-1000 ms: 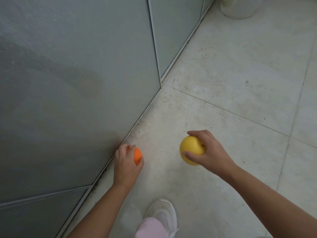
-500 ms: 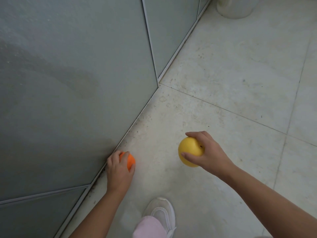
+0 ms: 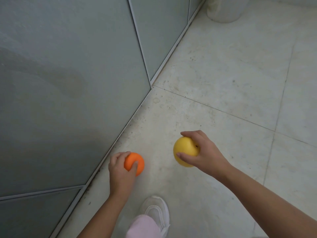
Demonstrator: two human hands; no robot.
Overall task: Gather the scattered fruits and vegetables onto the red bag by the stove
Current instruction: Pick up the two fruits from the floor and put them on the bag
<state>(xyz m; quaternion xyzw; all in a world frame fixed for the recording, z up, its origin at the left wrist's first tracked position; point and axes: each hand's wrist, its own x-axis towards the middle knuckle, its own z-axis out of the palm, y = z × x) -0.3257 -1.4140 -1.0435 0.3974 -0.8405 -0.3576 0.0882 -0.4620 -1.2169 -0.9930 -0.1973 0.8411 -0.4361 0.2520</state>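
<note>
The left hand is curled around an orange, just beside the grey panel; whether the orange is clear of the floor cannot be determined. The right hand is wrapped around a yellow fruit, which is held above the floor. The red bag is not shown.

Caution: both fruits are round and smooth. If either grip is loosened during carrying, a fruit may be dropped and may roll away.

The orange is small and evenly coloured. The yellow fruit is larger, with a dark stem dimple.
</note>
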